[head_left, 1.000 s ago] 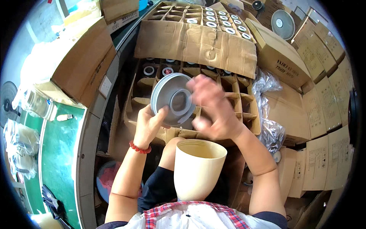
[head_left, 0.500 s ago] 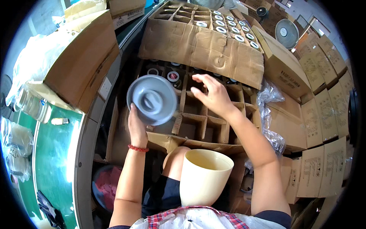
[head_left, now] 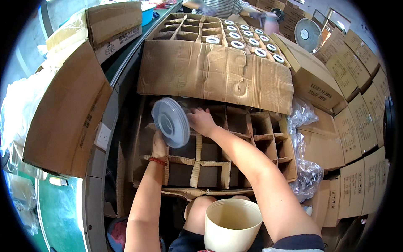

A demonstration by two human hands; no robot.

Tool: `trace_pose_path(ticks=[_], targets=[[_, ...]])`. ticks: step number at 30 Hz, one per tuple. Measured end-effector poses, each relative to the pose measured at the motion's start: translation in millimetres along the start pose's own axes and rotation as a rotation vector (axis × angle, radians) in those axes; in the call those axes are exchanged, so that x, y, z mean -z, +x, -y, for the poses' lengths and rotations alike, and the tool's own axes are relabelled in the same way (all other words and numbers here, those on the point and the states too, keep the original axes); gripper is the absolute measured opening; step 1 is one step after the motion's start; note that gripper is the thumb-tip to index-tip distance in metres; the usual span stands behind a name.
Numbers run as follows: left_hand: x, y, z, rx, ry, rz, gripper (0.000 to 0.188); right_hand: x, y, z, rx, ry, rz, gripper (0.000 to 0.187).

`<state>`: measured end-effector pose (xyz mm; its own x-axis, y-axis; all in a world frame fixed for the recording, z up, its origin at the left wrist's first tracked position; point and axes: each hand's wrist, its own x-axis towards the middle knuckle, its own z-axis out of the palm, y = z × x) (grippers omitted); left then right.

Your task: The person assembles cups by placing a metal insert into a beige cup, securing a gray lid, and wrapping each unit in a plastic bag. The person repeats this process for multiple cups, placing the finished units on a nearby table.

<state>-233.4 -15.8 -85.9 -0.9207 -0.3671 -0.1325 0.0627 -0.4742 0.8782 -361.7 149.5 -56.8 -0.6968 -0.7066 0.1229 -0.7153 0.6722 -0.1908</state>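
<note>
My left hand (head_left: 159, 146) grips a round grey plastic lid (head_left: 179, 130) with a raised ring at its middle. The lid is tilted on edge over the carton, and its face hides most of those fingers. My right hand (head_left: 202, 122) reaches into the divided cardboard carton (head_left: 191, 193), close against the lid's right edge. Its fingertips are partly behind the lid, so whether they hold anything cannot be made out. Below both hands lie square cardboard compartments. A cream plastic pot (head_left: 231, 235) stands open-topped between my legs.
Behind, a second divided carton (head_left: 189, 63) holds several white-rimmed jars (head_left: 237, 44). Crumpled clear plastic (head_left: 300, 147) hangs along the right side. Stacked cartons (head_left: 357, 122) line the right; a green-topped bench (head_left: 63, 210) runs along the left. Another person (head_left: 218, 7) is at the far end.
My right hand has come down and left, from above the carton to beside the lid. The lid has turned from facing up to nearly edge-on. The view has shifted, showing more of the carton.
</note>
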Motion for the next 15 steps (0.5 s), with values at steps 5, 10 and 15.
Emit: trace_pose_path(ticks=[5, 10, 15], targets=[[5.5, 4.1, -8.5, -0.17, 0.039, 0.078, 0.051, 16.6, 0.4, 4.5, 0.097, -0.025, -0.097, 0.03], [-2.1, 7.0, 7.7, -0.134, -0.118, -0.021, 0.059, 43.3, -3.3, -5.1, 0.151, -0.014, -0.191, 0.026], [17.3, 15.4, 26.4, -0.121, -0.13, -0.079, 0.053, 92.9, -5.3, 11.2, 0.221, 0.065, -0.229, 0.024]])
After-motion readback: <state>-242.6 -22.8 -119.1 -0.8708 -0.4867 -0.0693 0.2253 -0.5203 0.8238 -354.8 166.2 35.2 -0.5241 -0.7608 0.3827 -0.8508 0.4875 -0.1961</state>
